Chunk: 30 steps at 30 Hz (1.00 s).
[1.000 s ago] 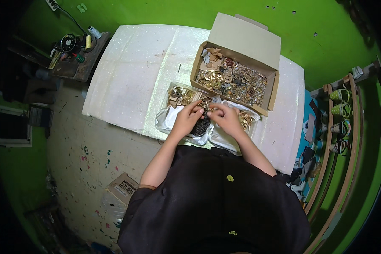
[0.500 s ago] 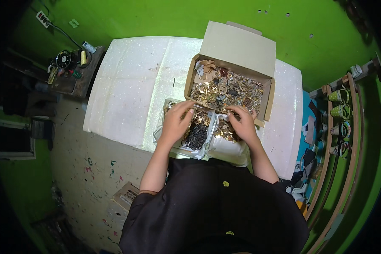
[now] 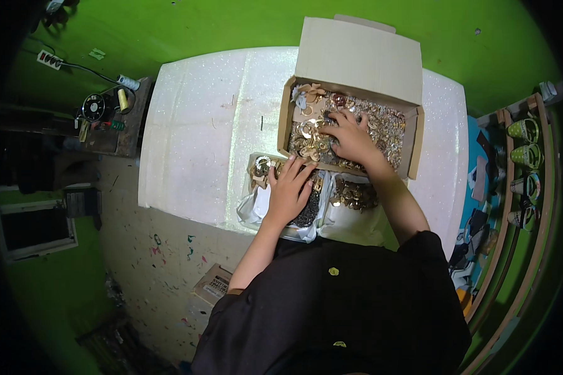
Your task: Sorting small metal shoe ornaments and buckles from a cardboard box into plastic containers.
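An open cardboard box (image 3: 413, 150) with its lid raised holds gold rings, buckle-like metal pieces and many small glittering bits (image 3: 388, 128). My right hand (image 3: 351, 142) reaches into it, fingers apart, touching the gold pieces (image 3: 309, 134). Below the box stand two smaller containers lined with white plastic. Over the left one (image 3: 250, 209) lies my left hand (image 3: 286, 195), its fingers spread with the tips by the cardboard box's front edge. A black chain-like heap (image 3: 304, 217) shows beside that hand. In the right one (image 3: 350, 228) lie gold and bronze-toned metal pieces (image 3: 355, 194).
The boxes stand on a sparkly white-covered table (image 3: 191, 137) against a green wall. On the left, a small dark table (image 3: 112, 144) carries thread spools. A wooden rack with green sandals (image 3: 524, 153) stands on the right. A cardboard carton (image 3: 214, 284) sits on the floor.
My right hand has moved from the right small container up into the cardboard box. My left hand has spread over the left container. The whole view has shifted slightly.
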Available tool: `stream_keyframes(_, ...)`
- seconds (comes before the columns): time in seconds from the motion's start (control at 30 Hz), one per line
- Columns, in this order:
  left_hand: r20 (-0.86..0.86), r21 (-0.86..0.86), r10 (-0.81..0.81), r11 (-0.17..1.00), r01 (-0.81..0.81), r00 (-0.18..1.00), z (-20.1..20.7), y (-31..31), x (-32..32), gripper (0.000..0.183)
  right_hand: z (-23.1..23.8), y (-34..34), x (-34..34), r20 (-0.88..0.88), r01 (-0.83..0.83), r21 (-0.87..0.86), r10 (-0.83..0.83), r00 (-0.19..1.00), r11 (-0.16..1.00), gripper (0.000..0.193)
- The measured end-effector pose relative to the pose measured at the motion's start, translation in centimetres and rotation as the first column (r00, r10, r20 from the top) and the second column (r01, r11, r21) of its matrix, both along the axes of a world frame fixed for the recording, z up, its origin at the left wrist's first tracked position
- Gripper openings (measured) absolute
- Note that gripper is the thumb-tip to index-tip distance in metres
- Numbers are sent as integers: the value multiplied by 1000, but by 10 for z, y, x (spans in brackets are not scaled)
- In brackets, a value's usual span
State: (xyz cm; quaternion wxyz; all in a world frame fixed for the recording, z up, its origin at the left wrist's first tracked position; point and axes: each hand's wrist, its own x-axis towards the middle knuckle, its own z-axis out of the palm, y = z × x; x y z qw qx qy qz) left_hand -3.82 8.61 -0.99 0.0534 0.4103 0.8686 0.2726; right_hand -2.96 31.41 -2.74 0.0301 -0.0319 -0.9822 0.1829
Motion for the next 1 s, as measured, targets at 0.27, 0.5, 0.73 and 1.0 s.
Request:
stream_keyframes(0.27,21,55,60,997,-61,998,-7,5,1,36,-17,-3,6,-51,-11,45,13,999,999,19)
stream_keyframes(0.5,-51,7,59,998,-58,997,0,6,-1,36,-23,12,7,-244,460,-143,-481,842,877,14)
stream_keyframes(0.73,56,120,116,985,-122,992,13,9,-29,32,-28,12,11,-65,510,-8,-509,858,860,23)
stream_keyframes(1.0,-84,-89,65,993,-73,994,22,51,-56,29,-16,-3,16,-91,213,-111,-224,970,971,37)
